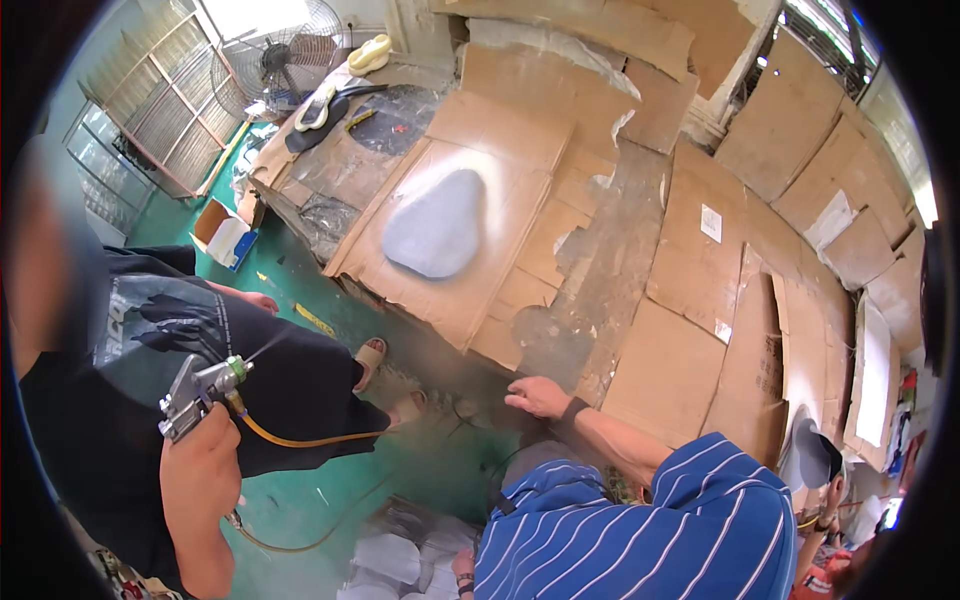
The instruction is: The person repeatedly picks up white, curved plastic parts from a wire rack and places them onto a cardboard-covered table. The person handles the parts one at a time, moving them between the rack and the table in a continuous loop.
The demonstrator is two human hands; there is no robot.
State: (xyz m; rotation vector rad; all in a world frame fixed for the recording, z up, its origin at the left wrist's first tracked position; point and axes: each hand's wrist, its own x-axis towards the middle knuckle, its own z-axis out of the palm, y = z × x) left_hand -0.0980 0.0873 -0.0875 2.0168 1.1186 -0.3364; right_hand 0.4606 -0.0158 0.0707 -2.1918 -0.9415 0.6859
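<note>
My right hand (540,396), with a dark band at the wrist, reaches left across the front of the cardboard-covered table. Its fingers look loosely apart, with nothing visible in them. My left hand (464,566) shows only in part at the lower edge beside my blue striped shirt; its fingers are not clear. A flat grey pear-shaped piece (436,225) lies on a cardboard sheet (510,145), with a pale halo around its upper end. At the left, a person in a black T-shirt (270,390) holds a metal spray gun (205,385) with an amber hose (310,438).
Cardboard panels (700,230) cover the right side. A fan (275,65) stands at the back left, near a yellowish shoe-like item (369,55). An open box (224,234) sits on the green floor (280,500). Pale crumpled material (400,555) lies low. Another person's hand (832,492) shows far right.
</note>
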